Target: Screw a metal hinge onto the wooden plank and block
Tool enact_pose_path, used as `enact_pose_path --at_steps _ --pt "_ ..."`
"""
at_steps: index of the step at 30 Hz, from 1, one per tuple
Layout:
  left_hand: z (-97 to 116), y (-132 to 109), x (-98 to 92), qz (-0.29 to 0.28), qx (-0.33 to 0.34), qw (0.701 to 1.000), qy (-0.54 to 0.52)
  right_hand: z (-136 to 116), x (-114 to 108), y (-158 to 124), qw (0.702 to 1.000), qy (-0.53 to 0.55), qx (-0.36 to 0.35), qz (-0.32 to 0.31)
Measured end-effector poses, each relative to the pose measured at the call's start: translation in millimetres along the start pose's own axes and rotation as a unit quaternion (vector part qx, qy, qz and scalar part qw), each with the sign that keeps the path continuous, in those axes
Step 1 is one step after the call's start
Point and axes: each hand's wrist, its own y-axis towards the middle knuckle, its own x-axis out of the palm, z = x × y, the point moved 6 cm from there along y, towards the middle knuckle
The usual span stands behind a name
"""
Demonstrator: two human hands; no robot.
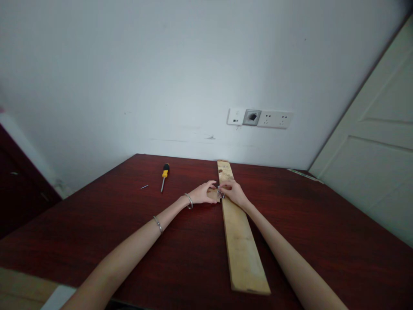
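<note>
A long wooden board (241,241) lies lengthwise on the dark red table. Against its left edge sits a small wooden block (212,195), with my left hand (201,193) curled around it, thumb on the near side. A small shiny metal fitting (221,194) rests where block and board meet; its exact kind is too small to tell. Above the board, my right hand (235,193) has its thumb and fingers pinched together at that fitting. Whether the fingertips also hold a smaller piece is hidden.
To the left lies a screwdriver (165,174) with a yellow and black handle, beside a small metal bit (144,187). The table (180,249) meets a white wall with sockets (275,119). A pale door (377,142) stands at the right.
</note>
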Motion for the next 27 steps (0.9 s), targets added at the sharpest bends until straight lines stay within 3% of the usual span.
enact_pose_path --at_steps 27 --pt "0.8 -0.1 -1.8 0.015 -0.001 1.0 -0.004 -4.5 1.7 0.8 0.999 -0.011 -0.035 -0.015"
